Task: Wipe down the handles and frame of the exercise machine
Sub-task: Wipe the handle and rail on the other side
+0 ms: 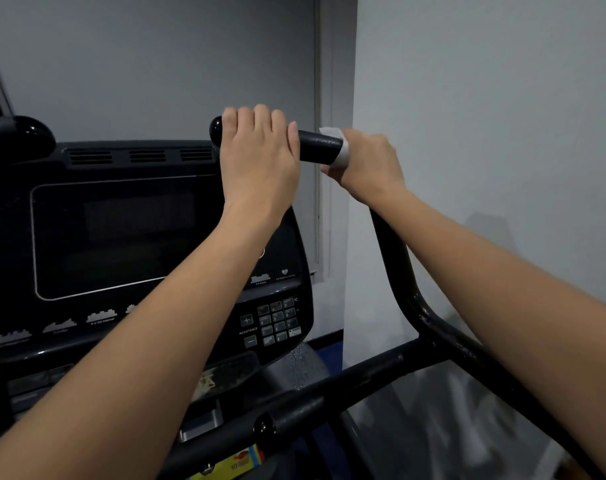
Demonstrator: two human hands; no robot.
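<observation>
A black upper handle (318,146) of the exercise machine runs level at head height, ending in a rounded cap on the left. My left hand (260,157) is closed over the handle near that cap. My right hand (365,160) grips the same handle further right, with a white wipe (339,147) wrapped around the bar under its fingers. A bare stretch of handle shows between the two hands. From the right hand the black frame tube (398,258) curves down to a joint with a lower bar (346,386).
The machine's dark console (114,237) with a blank screen and a keypad (275,322) fills the left. A second handle cap (28,131) sits at far left. A short lower grip (287,419) points left near the bottom. Grey walls stand close behind and to the right.
</observation>
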